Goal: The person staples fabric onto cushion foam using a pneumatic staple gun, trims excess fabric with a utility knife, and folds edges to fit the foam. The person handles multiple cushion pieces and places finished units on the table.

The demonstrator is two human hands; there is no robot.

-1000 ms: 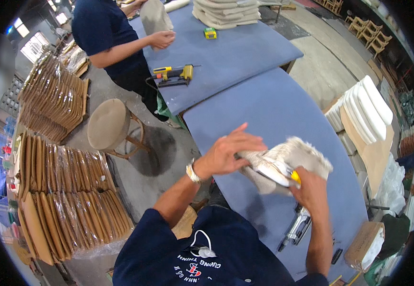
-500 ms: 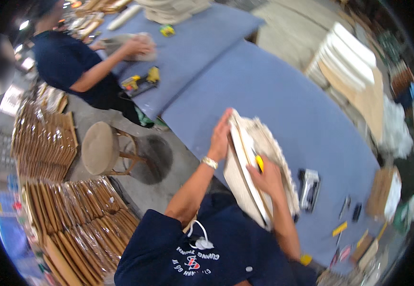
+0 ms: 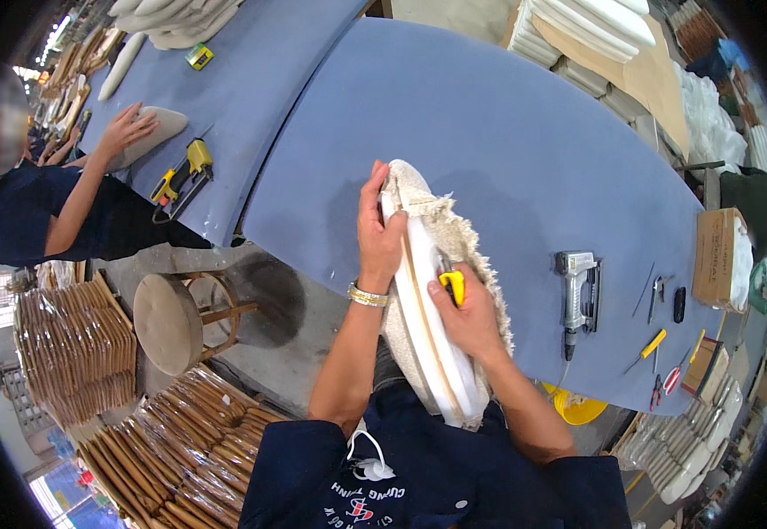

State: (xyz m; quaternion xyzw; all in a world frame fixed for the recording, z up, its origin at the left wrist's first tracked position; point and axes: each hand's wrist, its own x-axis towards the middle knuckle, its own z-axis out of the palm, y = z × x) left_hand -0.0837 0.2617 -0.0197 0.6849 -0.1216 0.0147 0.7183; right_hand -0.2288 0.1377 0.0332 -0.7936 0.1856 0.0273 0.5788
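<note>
A long seat pad (image 3: 419, 300) stands on its edge close to my body, with white foam and a thin wooden strip showing along it. Beige woven fabric (image 3: 463, 238) with a frayed edge hangs loose on its right side and covers its far tip. My left hand (image 3: 380, 231) grips the far part of the pad, its thumb on the white side. In my right hand (image 3: 469, 317) is a yellow-handled tool (image 3: 453, 286), held against the pad by the fabric; my fingers hide most of its working end. A silver staple gun (image 3: 579, 293) lies on the table to the right.
The blue table (image 3: 524, 159) bears a yellow screwdriver (image 3: 653, 344), red-handled scissors (image 3: 672, 380) and a cardboard box (image 3: 719, 260) at right. A co-worker's hand (image 3: 127, 132) rests on another pad at left, near a yellow staple gun (image 3: 191, 167). A round stool (image 3: 167, 322) stands left.
My view has shifted, and the pad stands more upright before me. My left hand has its thumb over the pad's side now. My right hand still holds the yellow-handled tool.
</note>
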